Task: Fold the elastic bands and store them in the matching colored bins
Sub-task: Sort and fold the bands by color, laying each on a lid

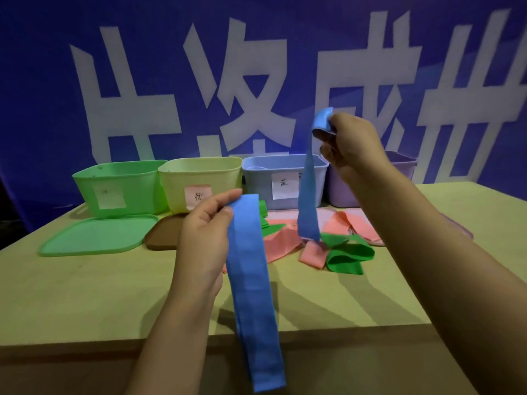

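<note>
Blue band (251,280), wooden table (85,295), blue banner wall (42,81)

A pale wooden table (85,295) bears four bins (196,183), lids (94,235), and loose bands (348,252).

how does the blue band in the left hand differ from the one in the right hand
The long blue elastic band pinched by the left hand hangs low, past the wooden table's front edge. The blue elastic band gripped by the right hand is held higher, its top curled over the fingers, ending above the table. Both are flat, blue and dangling.
</note>
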Demonstrator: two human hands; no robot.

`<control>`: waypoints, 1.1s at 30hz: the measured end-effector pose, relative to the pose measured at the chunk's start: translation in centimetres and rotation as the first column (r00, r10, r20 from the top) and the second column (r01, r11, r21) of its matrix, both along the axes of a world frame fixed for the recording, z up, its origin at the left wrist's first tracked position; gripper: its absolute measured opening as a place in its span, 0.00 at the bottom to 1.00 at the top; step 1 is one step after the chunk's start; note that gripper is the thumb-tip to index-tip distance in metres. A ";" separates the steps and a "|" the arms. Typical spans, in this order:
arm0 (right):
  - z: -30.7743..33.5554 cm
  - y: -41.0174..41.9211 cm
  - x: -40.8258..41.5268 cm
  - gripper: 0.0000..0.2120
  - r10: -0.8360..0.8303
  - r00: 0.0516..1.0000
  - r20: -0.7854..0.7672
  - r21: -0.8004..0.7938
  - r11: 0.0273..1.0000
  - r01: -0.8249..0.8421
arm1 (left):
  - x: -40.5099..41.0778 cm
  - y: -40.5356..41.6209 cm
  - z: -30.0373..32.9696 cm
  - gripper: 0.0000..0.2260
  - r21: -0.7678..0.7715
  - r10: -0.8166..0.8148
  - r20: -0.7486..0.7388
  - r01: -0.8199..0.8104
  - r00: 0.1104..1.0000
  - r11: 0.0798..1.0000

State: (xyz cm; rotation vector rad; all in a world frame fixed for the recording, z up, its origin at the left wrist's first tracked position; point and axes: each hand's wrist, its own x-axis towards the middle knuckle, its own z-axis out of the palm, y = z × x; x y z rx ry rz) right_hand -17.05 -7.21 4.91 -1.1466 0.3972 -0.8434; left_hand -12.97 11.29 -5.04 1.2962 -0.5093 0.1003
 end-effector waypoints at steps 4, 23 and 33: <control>1.4 1.6 -1.2 0.11 0.111 0.980 0.167 -0.003 0.994 -0.112 | -0.4 -0.1 0.2 0.18 0.000 0.017 -0.017 -0.017 1.000 1.000; -4.4 8.1 -9.2 0.18 0.436 0.900 0.031 -0.301 0.862 -0.407 | -4.2 1.9 1.7 0.23 -0.103 -0.275 0.167 0.294 0.947 0.950; -9.5 8.9 -8.6 0.11 0.073 0.990 0.121 -0.441 0.897 -0.012 | -5.2 1.4 -0.6 0.07 0.014 -0.129 0.227 0.129 0.965 0.992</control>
